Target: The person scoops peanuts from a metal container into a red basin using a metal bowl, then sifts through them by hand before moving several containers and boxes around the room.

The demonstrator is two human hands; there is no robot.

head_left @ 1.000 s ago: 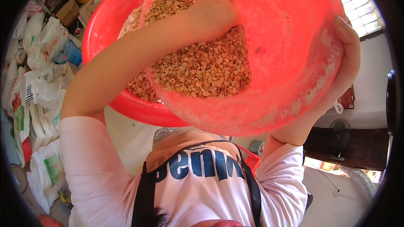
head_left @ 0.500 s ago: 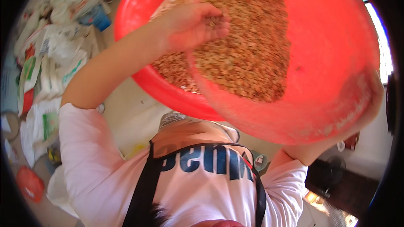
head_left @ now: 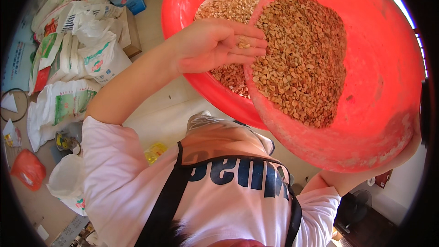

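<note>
My left hand [head_left: 228,45] is held palm up at the left rim of the upper red basin, fingers stretched out, with a few tan bits lying on it. That basin [head_left: 384,59] is tilted and holds a large heap of small chopped tan-brown pieces [head_left: 297,59]. My right hand [head_left: 413,135] grips its right rim, mostly hidden behind it. A second red basin [head_left: 178,4] is underneath, holding similar pieces and a paler crumbly material [head_left: 224,0], partly covered by the upper basin.
White sacks and plastic bags [head_left: 100,59] pile up on the left, with a blue bag [head_left: 135,2], an orange-red bag [head_left: 27,171] and a white bucket-like sack [head_left: 66,178]. A yellow bottle [head_left: 155,153] is on the floor behind my body. A dark fan [head_left: 356,206] is at lower right.
My left hand has come out of the heap and turned palm up, fingers extended. Both basins now appear further right in view, the upper one still in my right hand.
</note>
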